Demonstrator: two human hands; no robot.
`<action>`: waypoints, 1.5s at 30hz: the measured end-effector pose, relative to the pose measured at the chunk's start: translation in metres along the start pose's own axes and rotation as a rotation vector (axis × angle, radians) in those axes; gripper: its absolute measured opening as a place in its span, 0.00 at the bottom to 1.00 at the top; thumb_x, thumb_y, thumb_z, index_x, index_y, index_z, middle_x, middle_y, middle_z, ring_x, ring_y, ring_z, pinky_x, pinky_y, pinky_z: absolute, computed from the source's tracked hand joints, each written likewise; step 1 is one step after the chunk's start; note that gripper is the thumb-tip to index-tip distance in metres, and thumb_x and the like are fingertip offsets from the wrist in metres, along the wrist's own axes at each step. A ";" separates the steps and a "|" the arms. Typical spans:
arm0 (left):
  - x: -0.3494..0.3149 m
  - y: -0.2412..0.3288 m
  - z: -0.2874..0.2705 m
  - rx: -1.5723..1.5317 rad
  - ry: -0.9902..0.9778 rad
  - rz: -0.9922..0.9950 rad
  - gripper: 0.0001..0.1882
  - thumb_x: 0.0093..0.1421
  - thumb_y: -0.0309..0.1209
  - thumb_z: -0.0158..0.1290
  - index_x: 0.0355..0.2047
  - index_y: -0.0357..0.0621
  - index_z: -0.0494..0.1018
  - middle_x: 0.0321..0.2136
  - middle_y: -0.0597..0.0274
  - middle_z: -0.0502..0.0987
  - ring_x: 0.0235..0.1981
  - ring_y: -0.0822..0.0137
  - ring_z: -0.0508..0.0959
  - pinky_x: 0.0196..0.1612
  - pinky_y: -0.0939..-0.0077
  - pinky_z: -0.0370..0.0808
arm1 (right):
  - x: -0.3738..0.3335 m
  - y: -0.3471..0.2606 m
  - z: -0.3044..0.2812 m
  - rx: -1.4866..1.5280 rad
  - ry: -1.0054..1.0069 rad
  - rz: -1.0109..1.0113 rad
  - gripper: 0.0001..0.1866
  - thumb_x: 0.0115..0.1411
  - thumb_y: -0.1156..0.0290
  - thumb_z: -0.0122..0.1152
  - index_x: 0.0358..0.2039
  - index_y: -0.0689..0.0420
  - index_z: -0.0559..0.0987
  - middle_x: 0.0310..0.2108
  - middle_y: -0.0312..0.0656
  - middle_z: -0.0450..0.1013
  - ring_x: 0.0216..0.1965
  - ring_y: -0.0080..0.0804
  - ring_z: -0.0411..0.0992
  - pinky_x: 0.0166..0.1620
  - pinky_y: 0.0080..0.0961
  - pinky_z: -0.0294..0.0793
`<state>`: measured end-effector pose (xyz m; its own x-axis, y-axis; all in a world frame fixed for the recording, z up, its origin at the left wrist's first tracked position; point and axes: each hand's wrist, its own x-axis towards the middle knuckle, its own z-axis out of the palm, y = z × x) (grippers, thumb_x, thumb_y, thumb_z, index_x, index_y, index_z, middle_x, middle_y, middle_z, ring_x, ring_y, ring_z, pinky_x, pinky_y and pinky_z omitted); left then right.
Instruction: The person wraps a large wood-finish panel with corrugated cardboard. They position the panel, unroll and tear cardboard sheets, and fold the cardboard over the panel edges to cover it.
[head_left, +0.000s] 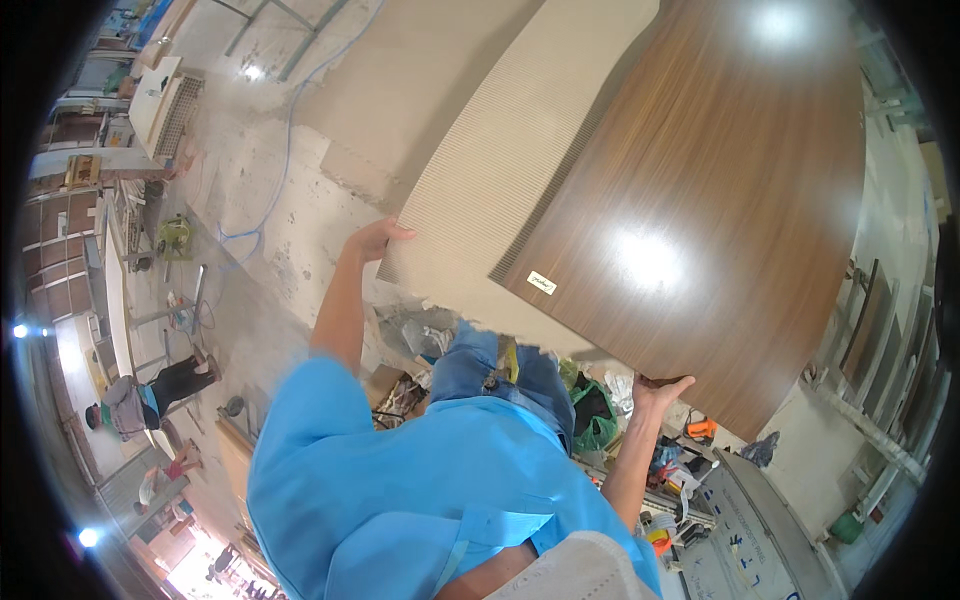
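Note:
A large glossy brown wood-grain panel (690, 190) fills the right of the view, with a small pale label near its lower left corner. My right hand (660, 393) grips its near edge, with the fingers partly hidden beneath and the thumb sticking out. Left of the panel lies a long beige sheet (500, 120) with fine ribs, one long side wavy. My left hand (380, 240) is closed on that sheet's near left corner, thumb on top and the other fingers mostly hidden. Beneath both is a plain beige surface (440, 298).
Near my legs lie a green plastic bag (595, 420), an orange tool (701, 429) and mixed scraps. A pale board (740, 515) stands at lower right. A blue hose (290, 150) crosses the floor. Two people, one in a grey top (125, 405), are at far left.

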<state>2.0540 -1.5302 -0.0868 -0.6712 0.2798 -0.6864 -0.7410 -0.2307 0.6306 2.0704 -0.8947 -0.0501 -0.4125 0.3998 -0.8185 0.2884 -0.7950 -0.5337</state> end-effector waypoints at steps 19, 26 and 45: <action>-0.011 -0.084 0.183 -0.088 0.625 0.444 0.26 0.55 0.16 0.48 0.56 0.35 0.70 0.44 0.56 0.80 0.43 0.69 0.79 0.50 0.74 0.73 | 0.018 0.005 0.002 -0.031 -0.169 -0.023 0.44 0.60 0.21 0.30 0.55 0.46 0.71 0.45 0.38 0.73 0.46 0.41 0.72 0.46 0.44 0.77; -0.057 -0.068 0.151 -0.263 0.607 0.499 0.27 0.53 0.16 0.46 0.56 0.29 0.70 0.45 0.55 0.80 0.42 0.68 0.80 0.50 0.76 0.73 | -0.021 0.029 -0.083 -0.117 -0.467 0.433 0.54 0.54 0.20 0.46 0.54 0.67 0.67 0.45 0.54 0.74 0.45 0.45 0.76 0.46 0.47 0.79; -0.066 -0.135 0.242 -0.775 -0.066 0.381 0.19 0.72 0.46 0.46 0.55 0.50 0.70 0.46 0.66 0.78 0.48 0.65 0.77 0.52 0.61 0.73 | -0.074 0.092 -0.096 -0.141 -0.410 0.274 0.19 0.66 0.58 0.62 0.50 0.57 0.74 0.35 0.43 0.78 0.26 0.36 0.79 0.26 0.27 0.82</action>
<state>2.2020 -1.2918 -0.0390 -0.8917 0.1021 -0.4410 -0.2853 -0.8831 0.3724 2.2108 -0.9534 -0.0591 -0.6018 -0.0490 -0.7971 0.5359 -0.7647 -0.3577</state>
